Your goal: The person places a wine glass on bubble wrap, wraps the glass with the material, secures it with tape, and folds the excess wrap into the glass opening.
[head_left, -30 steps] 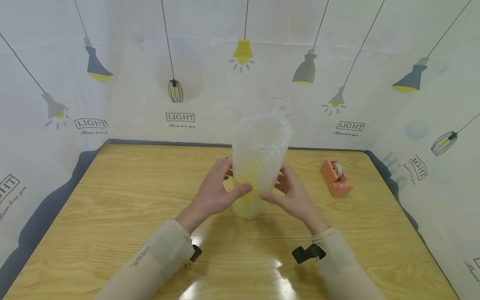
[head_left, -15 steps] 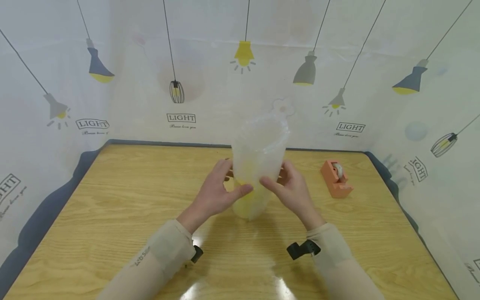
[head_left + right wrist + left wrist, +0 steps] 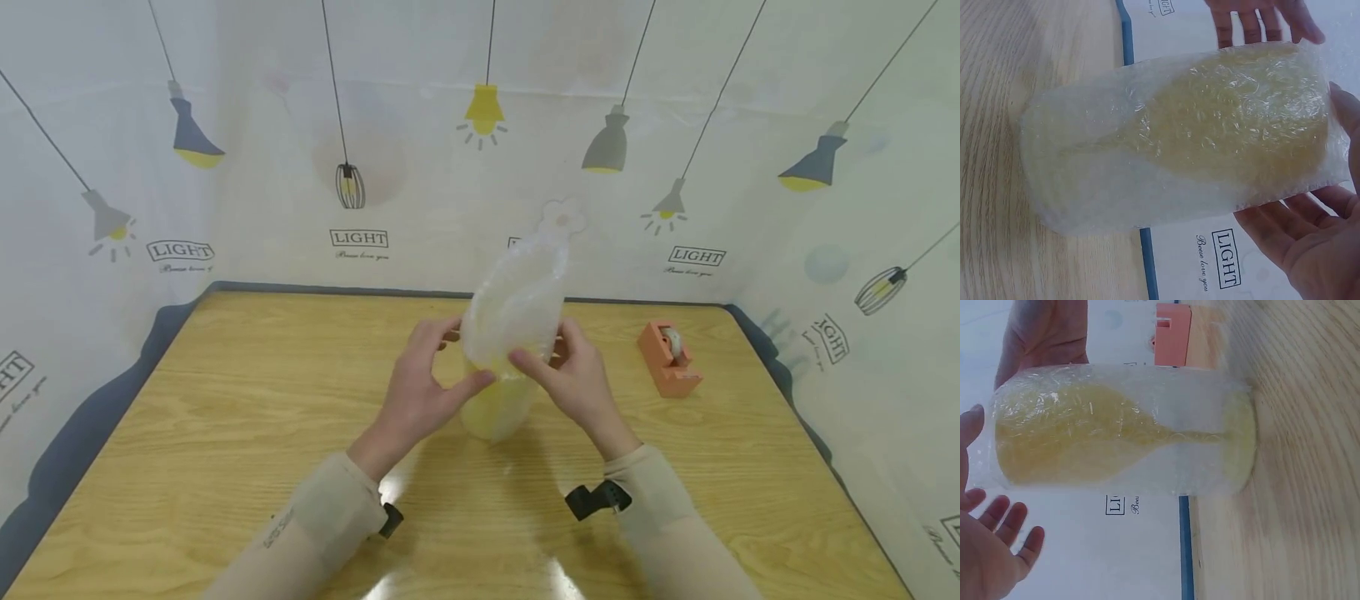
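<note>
A yellow wine glass [image 3: 1072, 434] stands upright on the wooden table, rolled in clear bubble wrap [image 3: 517, 304] that rises well above it. Through the wrap I see its bowl, thin stem and round foot. My left hand [image 3: 412, 383] holds the left side, thumb in front; its fingers reach toward the back, loosely spread in the left wrist view. On the right, my right hand [image 3: 581, 383] holds the wrap with its thumb [image 3: 528, 363] pressed across the front and its fingers behind. Part of both hands' fingers is hidden by the roll in the head view.
An orange tape dispenser [image 3: 669, 358] with a roll of tape stands on the table [image 3: 285, 367] to the right. A lamp-printed curtain [image 3: 420, 167] surrounds the table's back and sides. Each wrist wears a black strap.
My right hand has moved slightly left, its thumb farther across the front. The upper part of the bubble wrap has drawn narrower and closer around the glass. The left hand stays nearly in place.
</note>
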A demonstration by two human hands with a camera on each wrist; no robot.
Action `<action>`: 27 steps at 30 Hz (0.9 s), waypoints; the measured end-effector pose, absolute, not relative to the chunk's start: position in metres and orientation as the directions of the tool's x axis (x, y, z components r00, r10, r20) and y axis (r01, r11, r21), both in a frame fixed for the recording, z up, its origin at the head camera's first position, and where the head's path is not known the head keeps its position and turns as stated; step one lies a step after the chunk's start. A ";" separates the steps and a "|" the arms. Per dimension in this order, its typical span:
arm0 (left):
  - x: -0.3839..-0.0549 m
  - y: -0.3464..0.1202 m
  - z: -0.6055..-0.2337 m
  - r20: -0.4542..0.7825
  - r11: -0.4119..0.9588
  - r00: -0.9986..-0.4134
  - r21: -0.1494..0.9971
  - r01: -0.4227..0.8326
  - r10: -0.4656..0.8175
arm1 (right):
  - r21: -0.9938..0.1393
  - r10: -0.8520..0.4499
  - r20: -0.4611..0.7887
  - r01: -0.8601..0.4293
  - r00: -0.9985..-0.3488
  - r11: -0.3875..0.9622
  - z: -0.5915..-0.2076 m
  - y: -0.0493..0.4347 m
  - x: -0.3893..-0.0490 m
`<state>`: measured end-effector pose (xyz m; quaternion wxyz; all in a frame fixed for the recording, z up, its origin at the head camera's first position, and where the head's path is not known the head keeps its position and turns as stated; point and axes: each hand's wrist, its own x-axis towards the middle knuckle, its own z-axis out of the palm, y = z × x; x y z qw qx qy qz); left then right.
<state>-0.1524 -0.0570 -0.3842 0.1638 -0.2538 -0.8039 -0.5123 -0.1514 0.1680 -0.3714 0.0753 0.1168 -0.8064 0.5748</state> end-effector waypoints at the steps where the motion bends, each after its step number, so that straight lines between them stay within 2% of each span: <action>1: -0.151 -0.058 -0.384 0.559 0.330 -0.797 0.725 0.604 0.229 | -0.910 -0.101 0.249 -0.269 -0.963 0.315 -0.372 0.168 -0.152; 7: -0.151 -0.064 -0.386 0.711 0.229 -0.666 0.626 0.745 0.226 | -0.910 -0.084 0.234 -0.249 -0.969 0.332 -0.369 0.166 -0.151; 17: -0.153 -0.066 -0.387 0.797 0.187 -0.567 0.536 0.823 0.209 | -0.904 -0.036 0.233 -0.230 -0.972 0.361 -0.366 0.159 -0.150; 20: -0.156 -0.064 -0.386 0.810 0.190 -0.556 0.526 0.829 0.188 | -0.899 -0.029 0.228 -0.222 -0.973 0.376 -0.365 0.158 -0.149; 27: -0.162 -0.059 -0.385 0.762 0.170 -0.617 0.594 0.787 0.195 | -0.892 -0.028 0.227 -0.219 -0.973 0.396 -0.364 0.157 -0.148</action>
